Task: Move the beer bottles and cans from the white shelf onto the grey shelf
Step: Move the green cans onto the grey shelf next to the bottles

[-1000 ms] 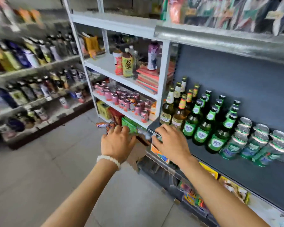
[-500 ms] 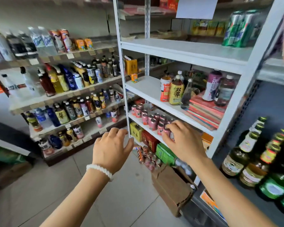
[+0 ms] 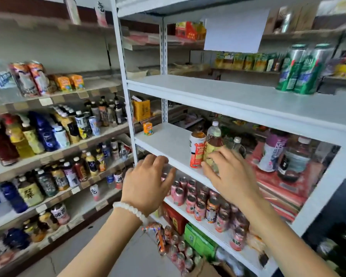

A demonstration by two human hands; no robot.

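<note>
Both hands have risen since the earlier frames, from the grey shelf's front edge to the middle tier of the white metal shelf unit; the view has swung left and up, leaving only a dark sliver of grey shelf at lower right. Left hand, white bead bracelet at wrist: fingers spread and relaxed, holding nothing, in front of the tier's edge. Right hand: fingers spread, empty, just before an orange-labelled tea bottle and a yellow-labelled one. Two tall green-and-silver beer cans stand one tier up at far right, well apart from both hands. Pink cans crowd the tier below.
</note>
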